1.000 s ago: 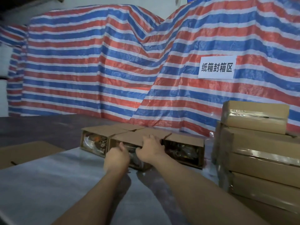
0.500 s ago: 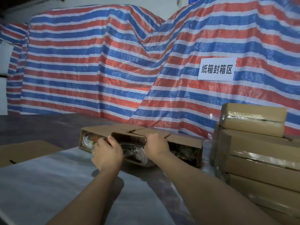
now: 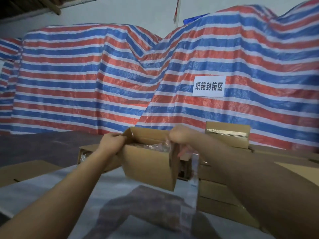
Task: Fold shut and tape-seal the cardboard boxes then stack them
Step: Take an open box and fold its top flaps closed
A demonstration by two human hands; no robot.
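Observation:
An open cardboard box (image 3: 148, 168) hangs tilted above the table, its mouth facing up with clear plastic wrap showing inside. My left hand (image 3: 112, 144) grips the box's left flap at the rim. My right hand (image 3: 179, 137) grips the right rim, its fingers curled over the edge. Behind it another open box (image 3: 84, 154) lies on its side on the table. A stack of taped boxes (image 3: 227, 137) stands at the right.
A grey sheet (image 3: 51, 190) covers the near table, with a flat cardboard piece (image 3: 22, 171) at the left. A striped blue, red and white tarpaulin (image 3: 103, 80) with a white paper sign (image 3: 208, 86) hangs behind.
Both hands have lifted the middle box out of the row, pulled it toward me and turned its open end upward. The camera has tilted up.

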